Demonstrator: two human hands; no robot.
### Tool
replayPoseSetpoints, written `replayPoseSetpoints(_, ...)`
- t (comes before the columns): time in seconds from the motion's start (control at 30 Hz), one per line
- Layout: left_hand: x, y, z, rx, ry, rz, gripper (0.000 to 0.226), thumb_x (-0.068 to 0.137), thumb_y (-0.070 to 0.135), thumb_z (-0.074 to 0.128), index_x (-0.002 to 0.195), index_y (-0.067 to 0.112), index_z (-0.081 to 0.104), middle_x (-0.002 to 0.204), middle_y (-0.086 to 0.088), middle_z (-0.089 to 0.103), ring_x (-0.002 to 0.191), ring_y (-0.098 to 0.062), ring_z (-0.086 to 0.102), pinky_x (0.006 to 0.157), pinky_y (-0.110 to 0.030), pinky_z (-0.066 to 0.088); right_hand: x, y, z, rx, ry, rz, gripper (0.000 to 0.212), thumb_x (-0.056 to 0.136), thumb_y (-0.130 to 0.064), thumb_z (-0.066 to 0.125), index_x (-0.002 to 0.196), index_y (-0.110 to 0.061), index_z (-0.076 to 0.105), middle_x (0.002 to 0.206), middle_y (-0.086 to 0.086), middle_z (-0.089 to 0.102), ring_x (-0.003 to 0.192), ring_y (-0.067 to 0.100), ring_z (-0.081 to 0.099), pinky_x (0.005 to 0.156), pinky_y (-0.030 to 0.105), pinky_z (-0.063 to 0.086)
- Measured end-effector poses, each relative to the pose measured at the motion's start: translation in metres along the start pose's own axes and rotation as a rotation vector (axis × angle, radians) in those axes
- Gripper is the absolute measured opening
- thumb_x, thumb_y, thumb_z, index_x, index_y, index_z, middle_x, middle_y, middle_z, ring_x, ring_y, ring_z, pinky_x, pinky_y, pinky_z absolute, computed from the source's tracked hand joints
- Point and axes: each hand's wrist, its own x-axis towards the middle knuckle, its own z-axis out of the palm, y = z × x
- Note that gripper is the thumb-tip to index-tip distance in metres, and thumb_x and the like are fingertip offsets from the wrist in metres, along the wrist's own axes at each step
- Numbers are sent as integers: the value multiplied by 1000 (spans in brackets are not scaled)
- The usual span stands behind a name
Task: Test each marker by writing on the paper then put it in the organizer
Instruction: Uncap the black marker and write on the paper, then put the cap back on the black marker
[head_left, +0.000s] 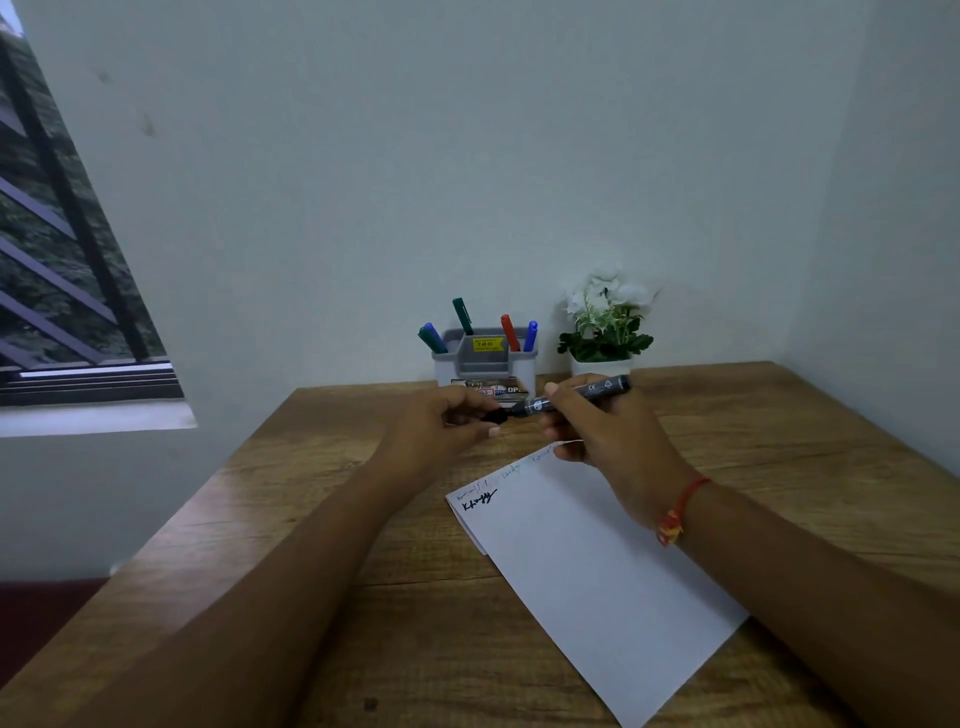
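A black marker (597, 391) is gripped in the curled fingers of the right hand (608, 436). Its tip is pointed at the left hand (441, 421), where a black cap (496, 416) is pinched right at that tip. The paper (587, 561) is spread beneath the right hand, with scribbles along its far edge. Just beyond both hands, the organizer (485, 364) is partly hidden by them, with coloured markers (510, 332) stood in it. A potted plant (605, 327) is set beyond the right hand.

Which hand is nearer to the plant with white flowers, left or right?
Right. The right hand, holding the black marker, is directly in front of the plant; the left hand, pinching its cap, is off to the plant's left, before the organizer.
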Motion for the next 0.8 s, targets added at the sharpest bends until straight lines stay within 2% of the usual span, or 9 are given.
replayPoseSetpoints(0.23,-2,8,3,20,-50,4,23,80,18,75,98,30,70,99,9,68,93,-4,61,80,-20,49,3,5,-2,-33,-33,8,17,95,-26,69,90,-10,72,74,8,74,70,15,69,58,27,55)
replayPoseSetpoints(0.33,-3,8,3,31,-67,-9,21,82,20,73,100,31,69,95,13,69,89,-3,62,72,-14,48,3,5,-4,-29,-39,2,18,95,-25,69,89,-8,72,74,9,73,68,15,68,56,25,54)
replayPoseSetpoints(0.57,-5,6,4,-29,-88,-28,19,84,15,71,101,25,70,92,6,73,84,-6,68,75,-17,54,4,6,-6,-18,-85,16,18,94,-22,69,92,-5,72,74,9,74,66,12,68,56,22,54)
replayPoseSetpoints(0.63,-6,7,5,-92,-94,-50,19,84,11,70,96,25,70,88,2,73,82,-10,69,77,-21,56,5,6,-7,-38,-113,-4,17,95,-21,68,92,-5,72,74,8,73,66,12,67,58,22,53)
replayPoseSetpoints(0.8,-7,12,2,-272,-93,-83,18,82,2,69,93,16,72,85,-8,74,73,-11,69,70,-19,55,4,2,-11,-58,-193,-77,16,98,-18,64,95,-5,72,76,8,73,70,12,68,61,20,55)
